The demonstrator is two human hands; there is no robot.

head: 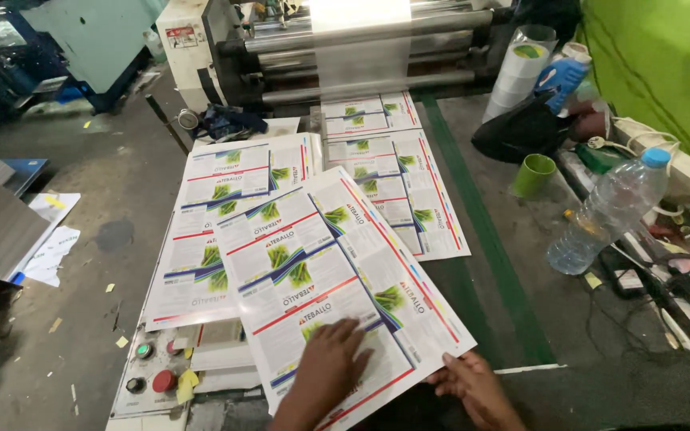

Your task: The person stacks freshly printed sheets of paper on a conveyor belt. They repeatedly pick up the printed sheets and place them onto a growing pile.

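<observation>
On the table, the top printed sheet (337, 271) runs away up-left; left hand (331, 363) lies flat on it, right hand (473, 383) pinches its near corner.

The light where I work is bright and even, coming from above, so my hands cast only soft shadows on the printed sheet (337, 271). The clear film (361, 40) at the top centre glares almost white. The upper left of the frame is dim. Straight lines bow towards the edges, and the plastic bottle (608, 211) at the right looks stretched. The lower corners go soft and dark.
</observation>
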